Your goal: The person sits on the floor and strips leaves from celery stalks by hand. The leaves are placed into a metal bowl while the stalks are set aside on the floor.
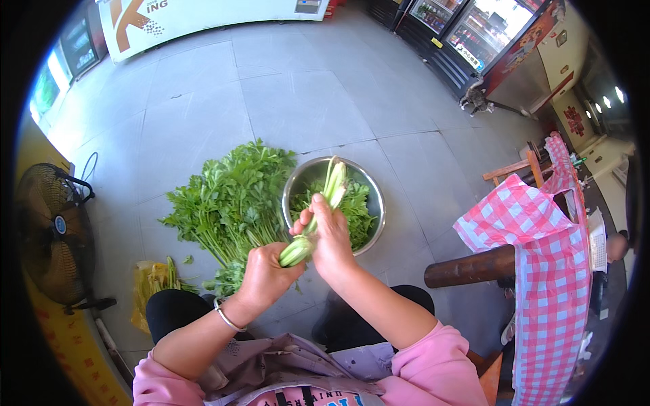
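My left hand [265,271] is closed around a bunch of pale green celery stalks [296,250], whose end sticks out past the thumb. My right hand [331,234] grips stalks with a whitish root end [336,183] pointing away from me. The two hands nearly touch, and whether both hold one plant cannot be told. Under the right hand stands a round metal bowl [381,219] with leafy celery greens [359,208] inside. A large heap of leafy celery [234,203] lies on the floor left of the bowl, beyond my left hand.
At left are a floor fan [57,228] and a yellow plastic bag [143,284] with stalk scraps. A pink checked tablecloth [551,284] hangs at right near a dark wooden cylinder [469,266]. Farther off are a cat [475,99], a glass-door fridge [490,33] and a white freezer [223,14].
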Available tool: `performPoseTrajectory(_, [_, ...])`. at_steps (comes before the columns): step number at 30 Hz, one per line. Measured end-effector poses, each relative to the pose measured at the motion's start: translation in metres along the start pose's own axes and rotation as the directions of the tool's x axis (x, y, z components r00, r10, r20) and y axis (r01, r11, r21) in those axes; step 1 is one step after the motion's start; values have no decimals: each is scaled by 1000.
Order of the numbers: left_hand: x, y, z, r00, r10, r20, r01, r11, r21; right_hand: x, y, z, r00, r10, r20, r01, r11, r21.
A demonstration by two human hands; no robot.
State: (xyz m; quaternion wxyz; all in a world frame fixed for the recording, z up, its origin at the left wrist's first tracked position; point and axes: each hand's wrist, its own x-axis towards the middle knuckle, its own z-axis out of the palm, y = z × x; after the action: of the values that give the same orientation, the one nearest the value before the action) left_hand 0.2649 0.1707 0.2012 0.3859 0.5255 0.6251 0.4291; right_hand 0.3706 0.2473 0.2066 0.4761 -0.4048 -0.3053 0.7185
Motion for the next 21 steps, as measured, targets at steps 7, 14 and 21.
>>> performPoseTrajectory(7, [6, -6, 0, 982, -189, 23, 183, 900, -395, -6, -3, 5, 998, -32, -56, 27, 995, -92])
performPoseTrajectory(14, [12, -3, -2, 966, -236, -105, 173, 893, -414, -8, -9, 3, 999, -35, 1, 35, 999, -24])
performPoseTrajectory(21, [19, -8, -22, 927, -349, -134, 208, 778, -593, -7, -30, -3, 983, -90, 160, 149, 901, -407])
